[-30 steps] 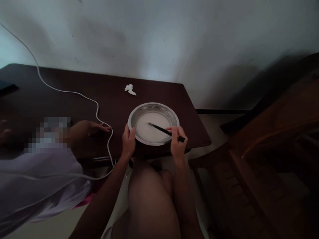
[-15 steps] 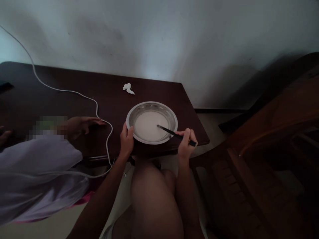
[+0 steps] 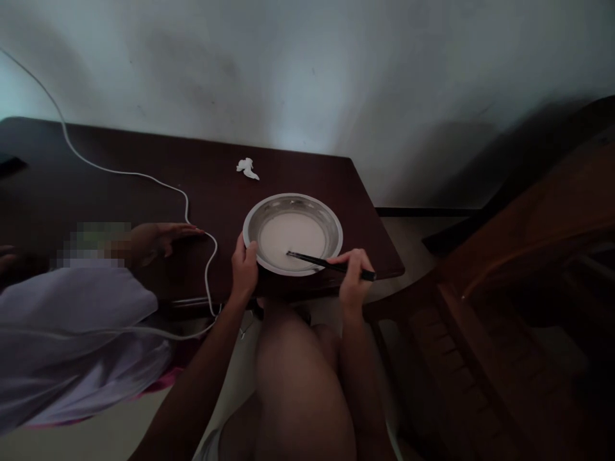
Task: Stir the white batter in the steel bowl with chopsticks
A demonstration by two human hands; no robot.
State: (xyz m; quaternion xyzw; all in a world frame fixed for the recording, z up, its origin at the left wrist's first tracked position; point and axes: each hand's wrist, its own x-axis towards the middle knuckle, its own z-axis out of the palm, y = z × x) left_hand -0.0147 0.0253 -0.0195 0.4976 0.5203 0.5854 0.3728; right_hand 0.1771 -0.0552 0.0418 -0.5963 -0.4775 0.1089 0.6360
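A round metal basin stands near the front edge of the dark table. Inside it lies a pale, whitish liquid or batter; which of these I cannot tell. My left hand grips the basin's left rim, thumb on top and fingers hidden underneath. Dark chopsticks are held in my right hand, closed around their upper part at the basin's right front. Their tips reach into the pale contents at the near side.
Crumpled white tissue lies behind the basin on the table. A white cable runs across the left side and over the front edge. Another person's hand rests there beside it. A wooden chair stands at the right.
The chopstick tips have moved left and toward me through the pale contents. My right hand has shifted slightly left with them, while my left hand keeps its place on the rim.
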